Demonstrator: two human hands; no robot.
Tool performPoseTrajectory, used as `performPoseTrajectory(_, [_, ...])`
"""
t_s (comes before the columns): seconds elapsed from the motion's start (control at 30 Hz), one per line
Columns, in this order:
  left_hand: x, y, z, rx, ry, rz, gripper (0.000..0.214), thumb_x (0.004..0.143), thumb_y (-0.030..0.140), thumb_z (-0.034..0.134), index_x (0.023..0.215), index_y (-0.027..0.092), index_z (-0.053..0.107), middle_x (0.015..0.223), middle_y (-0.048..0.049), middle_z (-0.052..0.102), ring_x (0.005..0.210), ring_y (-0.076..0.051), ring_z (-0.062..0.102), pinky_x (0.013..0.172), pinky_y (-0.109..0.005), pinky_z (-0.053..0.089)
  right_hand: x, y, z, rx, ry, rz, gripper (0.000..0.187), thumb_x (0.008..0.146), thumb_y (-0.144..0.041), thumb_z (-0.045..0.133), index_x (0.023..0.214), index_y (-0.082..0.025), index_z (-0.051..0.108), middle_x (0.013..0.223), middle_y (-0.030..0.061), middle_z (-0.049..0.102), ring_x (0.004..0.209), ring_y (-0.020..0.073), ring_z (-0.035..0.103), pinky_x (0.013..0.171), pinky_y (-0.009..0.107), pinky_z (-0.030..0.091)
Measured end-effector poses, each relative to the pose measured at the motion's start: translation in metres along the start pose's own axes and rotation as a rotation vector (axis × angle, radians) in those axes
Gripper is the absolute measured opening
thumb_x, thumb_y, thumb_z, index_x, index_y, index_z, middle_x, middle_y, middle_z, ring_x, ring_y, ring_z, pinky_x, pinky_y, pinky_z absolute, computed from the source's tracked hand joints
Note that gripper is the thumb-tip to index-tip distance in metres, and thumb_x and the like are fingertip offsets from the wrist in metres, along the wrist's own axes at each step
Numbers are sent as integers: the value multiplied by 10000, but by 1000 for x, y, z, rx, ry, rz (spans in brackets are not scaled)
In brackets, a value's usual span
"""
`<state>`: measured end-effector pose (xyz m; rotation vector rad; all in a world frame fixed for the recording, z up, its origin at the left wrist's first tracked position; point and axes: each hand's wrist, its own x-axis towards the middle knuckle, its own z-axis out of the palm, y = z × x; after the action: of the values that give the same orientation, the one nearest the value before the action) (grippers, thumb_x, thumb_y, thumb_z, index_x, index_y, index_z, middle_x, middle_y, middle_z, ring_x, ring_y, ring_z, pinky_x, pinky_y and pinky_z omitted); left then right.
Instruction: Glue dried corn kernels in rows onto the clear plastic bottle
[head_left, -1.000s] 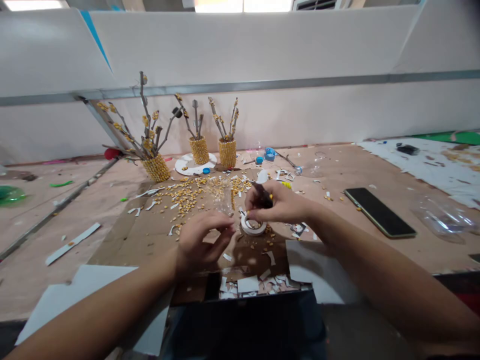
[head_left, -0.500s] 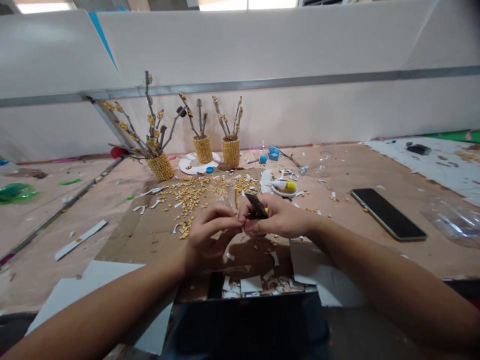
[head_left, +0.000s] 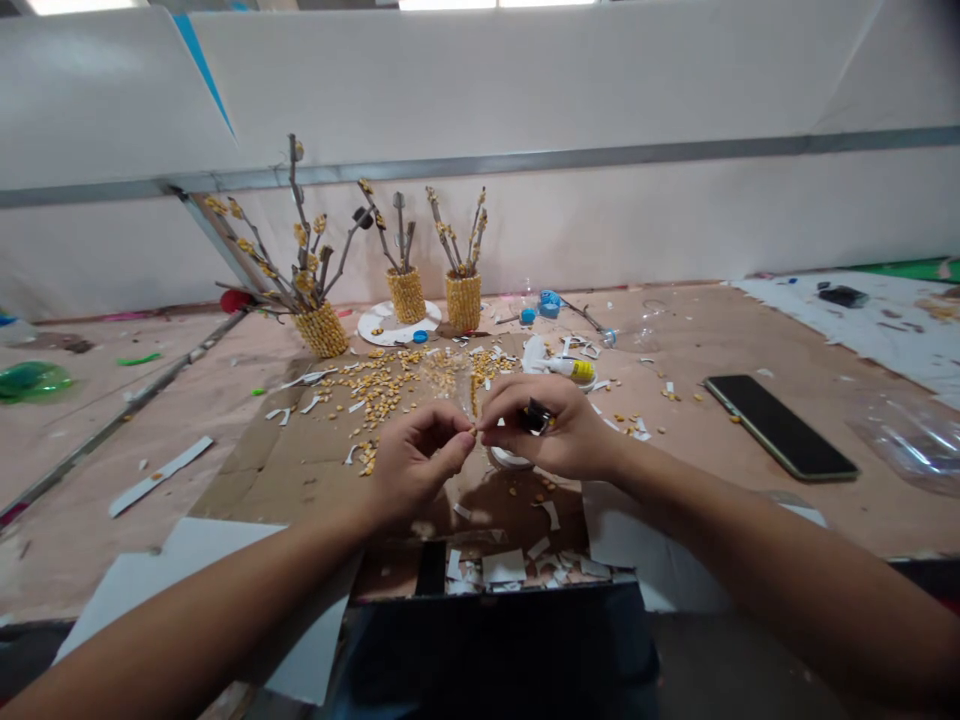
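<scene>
My left hand [head_left: 420, 455] is closed, thumb and forefinger pinched at a tiny yellowish piece [head_left: 473, 431] that looks like a corn kernel. My right hand [head_left: 559, 425] meets it there, fingertips pinched on the other side. Held within my right hand's curled fingers is a dark flat tool [head_left: 538, 416], seen almost end-on; its kind is unclear. Under that hand shows the rim of a small white round object [head_left: 511, 459]. Just beyond lie loose corn kernels [head_left: 386, 385] and a white glue bottle with a yellow label [head_left: 577, 370].
Three kernel-covered pots [head_left: 463, 302] with twigs stand at the back, one on a white disc [head_left: 369, 327]. A phone [head_left: 780, 425] and a clear plastic bottle piece [head_left: 915, 435] lie right. Paper scraps [head_left: 504, 567] litter the near edge. Cardboard [head_left: 262, 470] covers the middle.
My right hand has turned, so the dark tool points away from its upright slant and shows less. My left hand has shifted slightly, its thumb now extended toward the right fingertips.
</scene>
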<state>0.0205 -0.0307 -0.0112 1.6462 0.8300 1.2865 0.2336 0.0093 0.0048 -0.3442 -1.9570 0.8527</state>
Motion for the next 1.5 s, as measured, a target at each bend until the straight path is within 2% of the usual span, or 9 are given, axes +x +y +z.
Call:
performPoseTrajectory(0.17, [2,0,0,-62,-20,-66,241,908,369,857,870,156,749,708,-7,680,574,-88,594,534,-191,494,0,1,3,-113,-12,-98,58,986,-147,716,951,-193,716,881,32,732,784,134,667,698,285,544])
performPoseTrajectory(0.4, [1,1,0,49,76,115,52,874,156,851,904,184,820,877,-63,826,799,-134,775,757,-210,633,-4,5,6,-214,4,-136,87,954,-118,696,992,-191,669,907,37,709,759,124,627,669,263,525])
performPoseTrajectory(0.57, [3,3,-2,82,66,203,107,864,99,837,905,197,836,869,-55,836,812,-135,790,779,-203,646,-4,4,6,-251,-5,-183,66,990,-135,680,999,-201,684,909,43,723,823,149,675,729,288,549])
performPoseTrajectory(0.67, [3,4,-3,39,109,162,90,851,108,851,876,192,829,848,-53,830,780,-136,792,745,-199,658,-3,-2,4,-295,17,-90,34,993,-217,684,986,-204,654,867,24,683,756,146,626,687,288,505])
performPoseTrajectory(0.77, [3,6,-3,-21,146,125,83,848,135,874,871,194,821,834,-41,825,719,-122,786,693,-186,660,-3,-8,3,-384,-1,22,254,1017,-447,640,1014,-196,598,857,20,626,720,157,556,660,304,442])
performPoseTrajectory(0.83, [3,8,-2,-51,150,136,80,851,157,885,878,198,821,835,-38,827,685,-119,783,663,-188,663,-4,-9,3,-441,-37,27,405,1069,-588,503,1016,-194,574,867,30,603,728,169,532,663,313,409])
performPoseTrajectory(0.97, [2,10,-2,-32,146,185,68,862,198,895,875,202,828,841,-50,837,709,-139,798,681,-215,680,-6,-8,8,-569,-95,4,576,1111,-687,295,972,-202,574,860,37,578,725,181,505,648,315,328])
performPoseTrajectory(1.3, [1,11,-2,38,179,197,178,831,351,937,836,205,836,837,-75,850,763,-191,811,703,-286,697,-5,-11,15,-753,-148,56,651,1116,-687,232,974,-189,627,892,73,611,706,187,486,609,317,266])
performPoseTrajectory(1.5, [1,11,-2,51,190,178,127,825,296,940,839,216,844,859,-68,857,790,-193,821,749,-293,700,-8,-9,17,-754,-173,64,691,1110,-703,193,980,-183,629,890,83,609,728,201,506,603,320,277])
